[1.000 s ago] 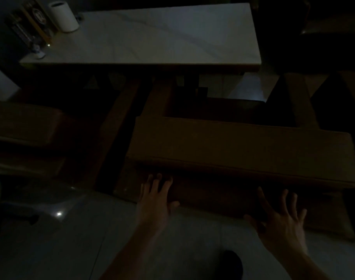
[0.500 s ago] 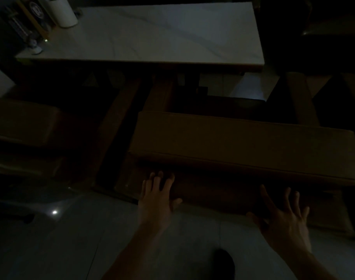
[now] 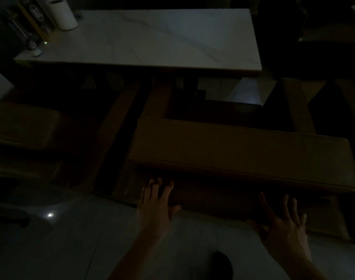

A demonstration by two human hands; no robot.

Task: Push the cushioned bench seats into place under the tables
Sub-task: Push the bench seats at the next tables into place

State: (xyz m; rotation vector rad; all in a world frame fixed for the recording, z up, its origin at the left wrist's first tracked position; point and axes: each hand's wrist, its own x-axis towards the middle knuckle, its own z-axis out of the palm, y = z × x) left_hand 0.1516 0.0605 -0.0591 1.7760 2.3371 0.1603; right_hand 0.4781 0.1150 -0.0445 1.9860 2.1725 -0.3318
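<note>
Pressing spread hands (image 3: 155, 207) (image 3: 284, 229) against the bench (image 3: 233, 150), now nearer the table (image 3: 152, 39).

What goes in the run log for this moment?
stage: pushing | left hand: flat on bench front | right hand: same | table: beyond

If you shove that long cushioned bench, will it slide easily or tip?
The bench looks long and low, so it likely slides rather than tips. The floor is glossy tile, which probably helps. Pushed at one end it might swivel; the left hand and right hand are spread apart, probably to keep it straight.
</note>
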